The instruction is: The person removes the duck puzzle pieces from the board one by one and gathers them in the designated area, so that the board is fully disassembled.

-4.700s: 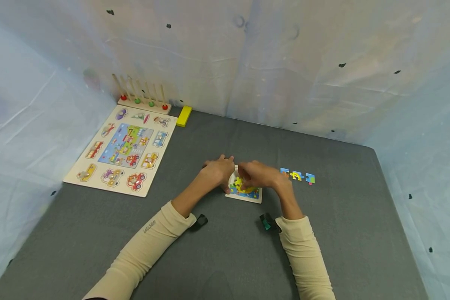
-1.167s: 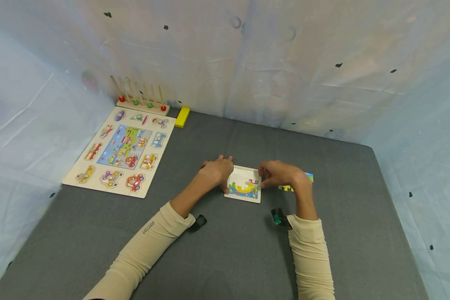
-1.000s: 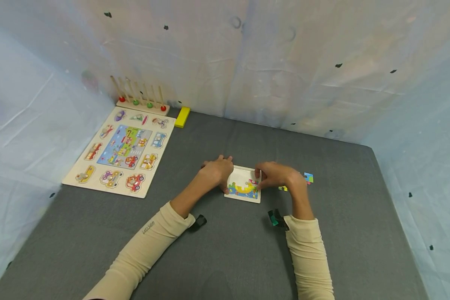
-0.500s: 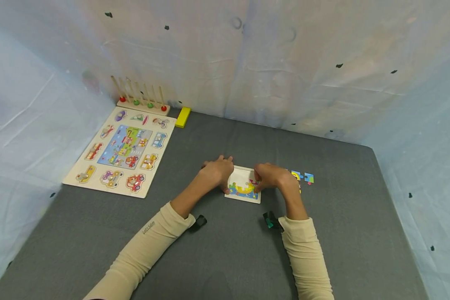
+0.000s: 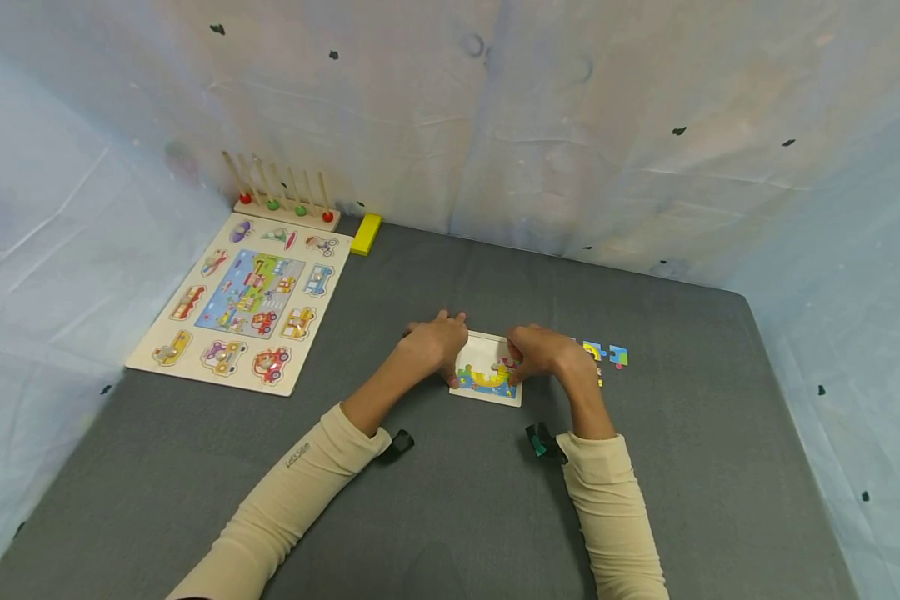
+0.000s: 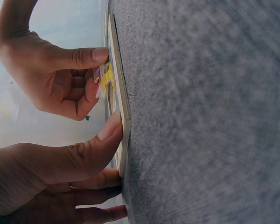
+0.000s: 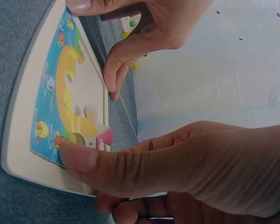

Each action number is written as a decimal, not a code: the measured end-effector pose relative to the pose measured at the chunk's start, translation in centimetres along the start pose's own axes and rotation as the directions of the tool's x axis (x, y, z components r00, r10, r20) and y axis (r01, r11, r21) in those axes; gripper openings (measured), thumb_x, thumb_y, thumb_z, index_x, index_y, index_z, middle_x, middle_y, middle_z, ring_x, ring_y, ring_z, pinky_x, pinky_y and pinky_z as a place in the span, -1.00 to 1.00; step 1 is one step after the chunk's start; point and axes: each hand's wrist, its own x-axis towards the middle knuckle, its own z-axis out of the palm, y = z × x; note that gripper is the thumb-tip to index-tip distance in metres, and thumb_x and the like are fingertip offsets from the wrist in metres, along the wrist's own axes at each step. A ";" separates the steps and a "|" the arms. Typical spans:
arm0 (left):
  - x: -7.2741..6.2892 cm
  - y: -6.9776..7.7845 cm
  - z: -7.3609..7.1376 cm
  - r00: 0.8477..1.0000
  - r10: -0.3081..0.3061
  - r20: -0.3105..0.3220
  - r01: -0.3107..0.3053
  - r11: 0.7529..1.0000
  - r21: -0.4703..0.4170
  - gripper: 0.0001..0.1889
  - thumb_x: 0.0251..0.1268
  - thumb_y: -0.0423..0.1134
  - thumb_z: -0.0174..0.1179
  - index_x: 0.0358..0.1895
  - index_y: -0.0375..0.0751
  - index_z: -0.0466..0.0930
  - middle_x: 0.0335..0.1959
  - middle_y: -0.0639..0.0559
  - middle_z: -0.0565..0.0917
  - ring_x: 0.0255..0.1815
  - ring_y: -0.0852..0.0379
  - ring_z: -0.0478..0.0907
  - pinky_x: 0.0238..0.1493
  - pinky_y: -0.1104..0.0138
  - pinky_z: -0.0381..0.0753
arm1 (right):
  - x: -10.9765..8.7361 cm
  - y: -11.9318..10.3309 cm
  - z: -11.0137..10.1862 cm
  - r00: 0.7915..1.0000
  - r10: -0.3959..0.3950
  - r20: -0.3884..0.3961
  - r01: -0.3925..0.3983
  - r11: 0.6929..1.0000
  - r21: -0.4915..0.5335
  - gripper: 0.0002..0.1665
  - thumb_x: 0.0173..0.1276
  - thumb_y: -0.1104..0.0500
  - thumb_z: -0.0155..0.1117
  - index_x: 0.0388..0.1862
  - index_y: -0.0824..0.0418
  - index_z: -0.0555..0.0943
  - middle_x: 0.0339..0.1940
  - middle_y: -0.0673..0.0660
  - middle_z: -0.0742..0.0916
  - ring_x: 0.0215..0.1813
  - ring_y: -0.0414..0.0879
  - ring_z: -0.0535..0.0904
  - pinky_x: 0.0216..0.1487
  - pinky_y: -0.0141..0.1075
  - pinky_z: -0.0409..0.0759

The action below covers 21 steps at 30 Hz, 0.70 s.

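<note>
A small wooden puzzle tray (image 5: 486,401) lies on the grey table, its lower part filled with jigsaw pieces of blue sea, fish and a yellow shape; bare wood shows above. My left hand (image 5: 431,348) holds the tray's left side, thumb at the near corner and fingers along the far edge. Over the right side, my right hand (image 5: 543,352) pinches a pink-and-yellow puzzle piece (image 7: 103,136) between thumb and curled fingers. That piece stands tilted above the tray in the left wrist view. The thumb covers the tray's lower right corner in the right wrist view.
Several loose jigsaw pieces (image 5: 618,357) lie right of the right hand, some partly hidden by it. A large vehicle peg puzzle (image 5: 141,357) lies at the left, with a wooden peg rack (image 5: 288,212) and a yellow block (image 5: 366,234) behind it. Pale sheeting surrounds the table.
My right hand has moved left from beside the tray onto its right part, uncovering loose pieces behind it. Over the last half second it barely moves. The left hand keeps its hold.
</note>
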 end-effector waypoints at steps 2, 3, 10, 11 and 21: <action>0.0 0.0 0.0 1.000 0.004 -0.005 -0.004 1.000 0.005 0.03 0.06 0.04 0.63 0.60 -0.19 0.32 0.73 -0.12 0.13 0.65 -0.21 0.20 0.29 -0.41 0.53 | -0.1 0.0 -0.1 1.000 -0.009 -0.003 0.009 1.000 0.000 -0.55 0.14 0.18 0.68 -0.40 0.22 0.48 -0.48 0.00 0.44 -0.39 -0.13 0.34 -0.36 -0.31 0.28; 0.0 0.0 0.0 1.000 0.007 -0.006 -0.007 1.000 0.006 0.04 0.06 0.04 0.63 0.60 -0.20 0.32 0.73 -0.12 0.14 0.65 -0.21 0.21 0.29 -0.42 0.53 | -0.1 0.0 -0.1 1.000 -0.015 -0.006 0.015 1.000 -0.002 -0.55 0.14 0.18 0.68 -0.40 0.22 0.48 -0.48 0.00 0.44 -0.40 -0.13 0.34 -0.36 -0.31 0.28; -0.1 0.0 0.0 1.000 0.007 -0.009 -0.007 1.000 0.006 0.04 0.05 0.05 0.63 0.60 -0.20 0.31 0.73 -0.11 0.15 0.64 -0.21 0.22 0.28 -0.41 0.54 | 0.0 0.4 -0.3 0.997 -0.079 -0.003 0.079 0.996 0.039 -0.56 0.18 0.18 0.66 -0.41 0.21 0.47 -0.49 -0.02 0.43 -0.42 -0.16 0.33 -0.36 -0.33 0.28; -0.1 0.0 0.0 1.000 0.006 -0.008 -0.006 1.000 0.008 0.04 0.05 0.05 0.63 0.60 -0.20 0.32 0.73 -0.11 0.15 0.64 -0.21 0.22 0.28 -0.41 0.54 | -0.1 0.5 -0.4 0.995 -0.095 0.000 0.095 0.994 0.053 -0.58 0.18 0.19 0.66 -0.41 0.22 0.48 -0.49 -0.02 0.44 -0.42 -0.16 0.34 -0.36 -0.33 0.29; 0.0 0.1 0.1 1.000 -0.001 -0.012 0.001 1.000 0.010 0.05 0.04 0.06 0.63 0.60 -0.18 0.31 0.73 -0.11 0.14 0.63 -0.20 0.22 0.24 -0.41 0.56 | -0.1 1.8 -0.6 0.969 -0.247 0.014 0.243 0.959 0.144 -0.71 0.31 0.25 0.54 -0.36 0.21 0.52 -0.47 0.00 0.52 -0.42 -0.18 0.39 -0.34 -0.33 0.37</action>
